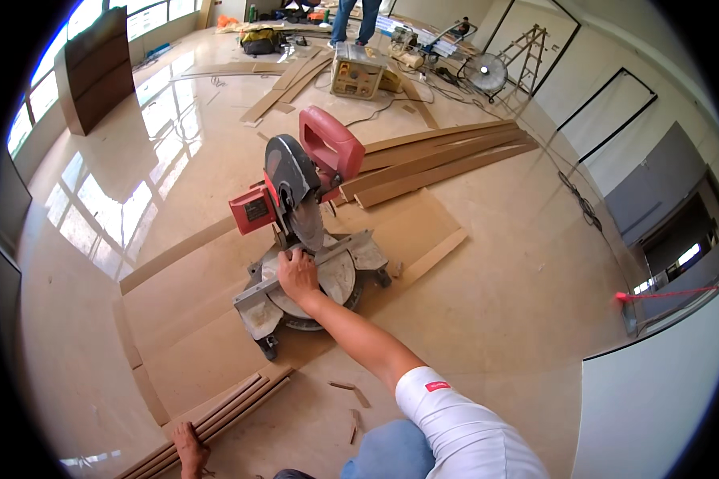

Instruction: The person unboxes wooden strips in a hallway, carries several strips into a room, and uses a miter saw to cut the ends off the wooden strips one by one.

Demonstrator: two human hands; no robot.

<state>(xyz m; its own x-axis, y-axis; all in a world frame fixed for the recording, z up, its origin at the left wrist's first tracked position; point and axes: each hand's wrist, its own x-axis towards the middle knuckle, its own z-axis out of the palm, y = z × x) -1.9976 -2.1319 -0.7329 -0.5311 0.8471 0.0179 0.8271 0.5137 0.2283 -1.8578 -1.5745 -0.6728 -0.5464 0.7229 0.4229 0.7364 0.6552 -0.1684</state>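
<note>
At the lower left, the left hand (190, 447) is closed over a bundle of long brown strips (233, 405), which lies slantwise across the near edge of a flattened cardboard sheet (176, 351); the strips look light and stiff, probably smooth-faced and apt to slide over one another, so a hold around the whole bundle suits them best; the bundle's far end stops near the miter saw (294, 172), whose foot bars a straight push forward; the saw looks heavy, its red D-handle (347, 152) the natural hold; well apart from the left, the right hand (298, 275) rests bent-fingered at the fence below the blade (307, 223), though I cannot tell whether it grips anything; offcuts (354, 427) litter the floor nearby; farther right, stacked planks (439, 164) lie behind the saw.
</note>
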